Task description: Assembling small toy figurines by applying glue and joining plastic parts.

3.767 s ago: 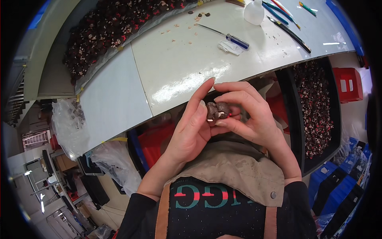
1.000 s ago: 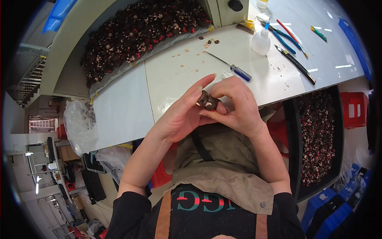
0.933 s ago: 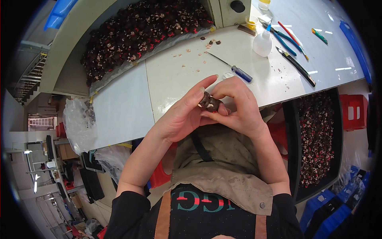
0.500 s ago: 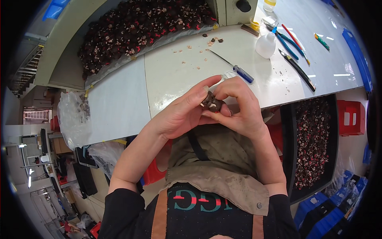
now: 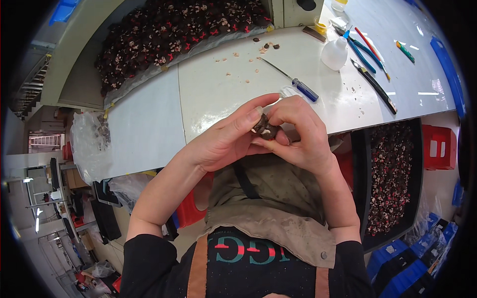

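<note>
Between both hands, near the table's front edge, is a small dark brown figurine (image 5: 268, 132) with pale markings. My left hand (image 5: 226, 135) closes on it from the left, the thumb pressed to its upper side. From the right, the thumb and fingers of my right hand (image 5: 303, 130) pinch it. Parts of the figurine and some fingertips are hidden. Just beyond the hands lies a screwdriver (image 5: 303, 89) with a clear blue handle.
Many dark figurines with pink and red details (image 5: 174, 37) fill the back left. At the right stand a white squeeze bottle (image 5: 334, 53), blue-handled pliers (image 5: 362, 54), a black cutter knife (image 5: 375, 87) and a brush (image 5: 372, 52). A black crate (image 5: 361, 174) of similar pieces sits at lower right.
The view has shifted slightly. Both hands keep nearly the same hold on the figurine, and my left elbow has moved a little outward.
</note>
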